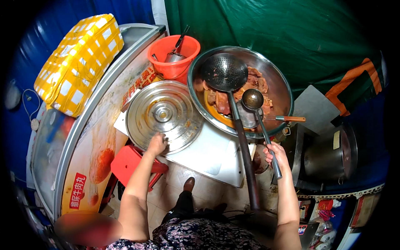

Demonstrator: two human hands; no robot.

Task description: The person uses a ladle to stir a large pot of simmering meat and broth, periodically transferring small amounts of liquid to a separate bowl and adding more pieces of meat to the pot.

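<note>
My right hand is closed around the handle of a metal ladle. The ladle's bowl is over a wide steel basin that holds reddish-brown cooked meat. Across this basin lies a big perforated skimmer, its long dark handle reaching down toward my body. At the front edge of a round ringed metal lid, my left hand has its fingers curled on the rim. A wooden-handled tool pokes over the basin's right side; its working end is partly hidden.
A red bucket with utensils stands behind the lid. White boards support the lid and basin. A red stool is by my left arm. At left a yellow-taped box rests on a freezer; a steel pot stands at right.
</note>
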